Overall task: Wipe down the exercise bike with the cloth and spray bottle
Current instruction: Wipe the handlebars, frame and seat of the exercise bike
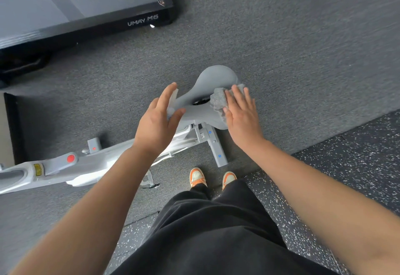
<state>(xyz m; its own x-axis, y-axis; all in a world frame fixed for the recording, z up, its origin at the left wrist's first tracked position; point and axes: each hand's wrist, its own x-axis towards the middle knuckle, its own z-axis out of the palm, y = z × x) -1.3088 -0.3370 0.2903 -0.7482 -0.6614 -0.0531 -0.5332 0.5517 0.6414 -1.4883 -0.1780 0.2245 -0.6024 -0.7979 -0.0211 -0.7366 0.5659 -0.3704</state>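
Note:
The exercise bike [93, 166] is white and grey and runs from lower left to the centre, with its grey saddle [207, 84] in the middle of the view. My left hand [159, 119] wraps around the saddle's narrow nose. A crumpled grey cloth [218, 101] lies on the saddle's right side, and my right hand [240, 114] presses flat on it with fingers spread. No spray bottle is in view.
A black treadmill [82, 8] marked UMAY M6 lies at the upper left on grey carpet. Black speckled rubber flooring [346, 177] covers the lower right. My orange and white shoes [212, 178] stand just beside the bike's rear foot [218, 151].

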